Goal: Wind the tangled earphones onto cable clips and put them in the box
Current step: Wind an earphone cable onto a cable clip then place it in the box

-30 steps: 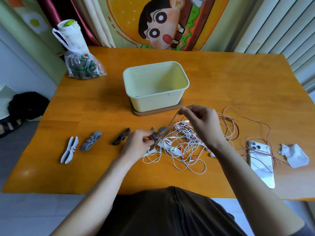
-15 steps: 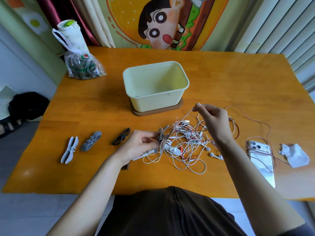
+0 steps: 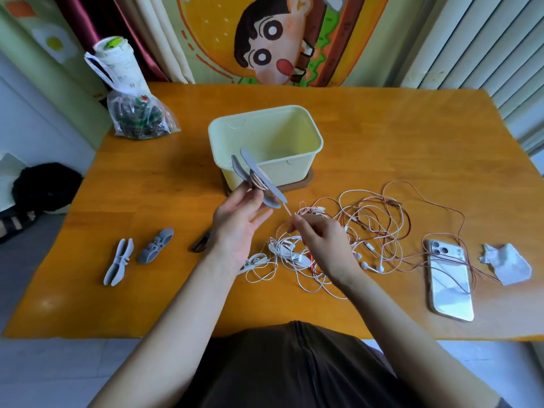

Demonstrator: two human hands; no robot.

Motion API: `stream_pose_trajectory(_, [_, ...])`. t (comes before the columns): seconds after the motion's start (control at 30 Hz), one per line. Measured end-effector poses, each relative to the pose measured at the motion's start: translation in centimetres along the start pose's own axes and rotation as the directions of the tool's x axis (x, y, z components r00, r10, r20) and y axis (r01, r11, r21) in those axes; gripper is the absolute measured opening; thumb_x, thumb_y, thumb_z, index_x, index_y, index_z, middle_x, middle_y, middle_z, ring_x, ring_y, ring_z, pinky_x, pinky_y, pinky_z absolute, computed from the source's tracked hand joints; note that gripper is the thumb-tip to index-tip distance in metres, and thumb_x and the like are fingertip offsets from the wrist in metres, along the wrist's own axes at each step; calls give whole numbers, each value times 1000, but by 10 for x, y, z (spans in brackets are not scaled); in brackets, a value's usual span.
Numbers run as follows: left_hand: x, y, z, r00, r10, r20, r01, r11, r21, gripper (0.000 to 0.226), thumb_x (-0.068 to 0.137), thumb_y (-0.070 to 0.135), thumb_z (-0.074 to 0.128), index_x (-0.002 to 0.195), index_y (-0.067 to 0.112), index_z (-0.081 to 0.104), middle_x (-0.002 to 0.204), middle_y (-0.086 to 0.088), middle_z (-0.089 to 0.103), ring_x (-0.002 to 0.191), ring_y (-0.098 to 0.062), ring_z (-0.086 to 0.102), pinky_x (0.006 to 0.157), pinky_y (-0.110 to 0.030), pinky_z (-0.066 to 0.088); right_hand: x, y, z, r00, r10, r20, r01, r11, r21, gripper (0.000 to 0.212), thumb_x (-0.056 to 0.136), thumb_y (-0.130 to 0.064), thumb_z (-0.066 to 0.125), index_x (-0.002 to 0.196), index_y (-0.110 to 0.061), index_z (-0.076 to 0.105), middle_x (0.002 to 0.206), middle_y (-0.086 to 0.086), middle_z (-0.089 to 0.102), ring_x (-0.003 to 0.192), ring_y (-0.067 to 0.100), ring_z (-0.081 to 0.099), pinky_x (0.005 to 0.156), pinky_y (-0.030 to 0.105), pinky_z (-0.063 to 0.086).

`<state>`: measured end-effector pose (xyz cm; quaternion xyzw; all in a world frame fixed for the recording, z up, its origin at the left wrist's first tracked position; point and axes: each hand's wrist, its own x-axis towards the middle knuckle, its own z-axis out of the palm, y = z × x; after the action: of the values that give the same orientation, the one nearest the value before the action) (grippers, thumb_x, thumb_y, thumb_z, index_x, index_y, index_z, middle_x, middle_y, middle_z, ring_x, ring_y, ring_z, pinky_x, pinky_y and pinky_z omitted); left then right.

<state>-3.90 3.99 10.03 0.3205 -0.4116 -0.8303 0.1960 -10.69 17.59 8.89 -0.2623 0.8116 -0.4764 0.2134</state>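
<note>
1. Left hand [image 3: 238,225] holds clip [image 3: 256,180], now raised before box [image 3: 294,169]; right hand [image 3: 322,244] pinches cable [image 3: 287,209].
2. Earphones [image 3: 368,231] lie tangled on table [image 3: 382,128]; black clip [image 3: 201,244] is half hidden behind the left wrist.

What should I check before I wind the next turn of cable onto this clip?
1. Grip on clip: ok, left hand holds it up in front of the box.
2. Hold on cable: ok, right hand pinches it just below the clip.
3. Turns seated: ok, they sit at the clip's waist.
4. Slack free to feed: not ok, the cable runs through the white tangle and across the phone.
5. Box ready: ok, open, nothing seen inside.
6. Cable's start locked in: cannot tell.
</note>
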Motion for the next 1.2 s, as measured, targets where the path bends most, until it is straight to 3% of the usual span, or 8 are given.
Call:
stream_pose_trajectory(0.13, [-1,-3,4,990,-8,-138,11,1000,20,35,89,5,60,124,13,61,118,-8,67,111,-26,63,97,-43,49,-7,-6,8,998,-50,48,52,998,-40,30,97,-29,45,75,-20,64,47,-7,42,40,7,34,45,21,26])
stream_pose_trajectory(0.27, [1,-8,1,971,173,-168,-120,951,283,30,86,0,65,100,26,69,93,4,70,91,-9,65,82,-25,53,-11,-13,8,989,-125,82,130,989,-64,26,98,-28,44,80,-24,63,45,-9,39,41,8,37,45,17,26])
stream_pose_trajectory(0.5, [4,-17,-22,879,405,251,-402,348,847,38,79,-2,71,113,16,70,95,0,65,85,-10,59,71,-2,39,2,-18,-18,986,-107,129,135,962,-236,26,93,-28,51,77,-24,71,59,1,63,49,9,49,47,25,35])
stream_pose_trajectory(0.6, [4,-12,-30,882,321,346,-435,265,861,37,81,-2,69,114,12,69,97,-3,65,90,-14,58,73,-2,39,10,-17,-29,984,-115,132,145,959,-244,25,91,-30,54,80,-20,73,68,4,67,62,19,56,59,36,44])
stream_pose_trajectory(0.8, [0,6,-33,906,210,369,-420,329,846,37,83,-2,67,116,15,67,96,8,61,84,8,53,71,1,34,23,-16,-38,984,-135,116,153,974,-166,22,89,-33,61,82,-16,73,68,0,65,57,5,48,50,17,33])
stream_pose_trajectory(0.9, [-2,13,-32,911,78,405,-385,512,768,40,81,-7,66,108,23,69,95,11,66,87,5,60,79,-7,42,29,-17,-38,989,-113,95,118,992,-54,23,89,-33,62,79,-15,70,62,-4,60,52,1,43,49,15,31])
stream_pose_trajectory(1.03, [-9,18,-24,903,85,421,-284,854,437,30,75,0,69,100,15,72,93,0,73,82,-13,66,77,-21,51,35,-19,-36,992,-97,83,88,990,107,25,91,-32,58,73,-16,64,60,-3,48,53,4,39,50,16,29])
stream_pose_trajectory(1.2, [-2,18,-12,928,92,362,-118,992,51,42,55,30,88,95,24,77,105,1,72,103,-18,66,86,-36,56,36,-20,-14,990,-72,120,54,987,149,34,98,-26,46,68,-22,59,59,-7,50,47,-3,42,50,12,29])
